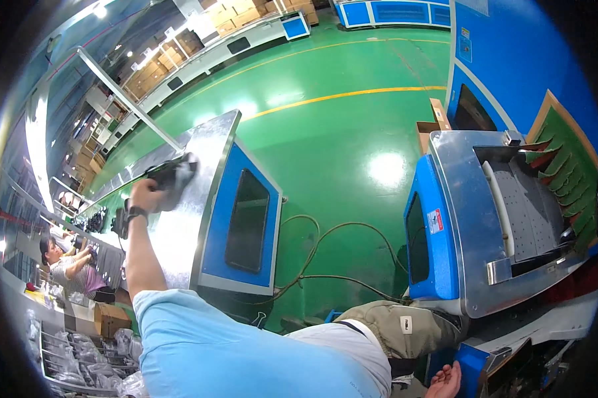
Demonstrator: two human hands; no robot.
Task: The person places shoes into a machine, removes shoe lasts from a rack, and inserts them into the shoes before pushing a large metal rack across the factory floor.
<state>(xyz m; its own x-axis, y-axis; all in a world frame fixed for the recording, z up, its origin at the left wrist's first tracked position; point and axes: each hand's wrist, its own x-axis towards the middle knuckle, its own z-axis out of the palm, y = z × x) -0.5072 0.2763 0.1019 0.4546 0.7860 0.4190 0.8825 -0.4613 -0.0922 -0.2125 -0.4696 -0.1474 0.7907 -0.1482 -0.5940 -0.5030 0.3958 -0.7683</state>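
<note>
Head view: the left hand is closed on a black item (motion-blurred, its kind unclear) at the metal counter; whether item and counter touch, I cannot tell. The right hand, half open and empty, is near a blue panel.

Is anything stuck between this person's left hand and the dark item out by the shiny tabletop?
Nothing visible is: the left hand seems to hold the dark item directly, over the tabletop. The item is blurred, so its exact kind is unclear.
</note>
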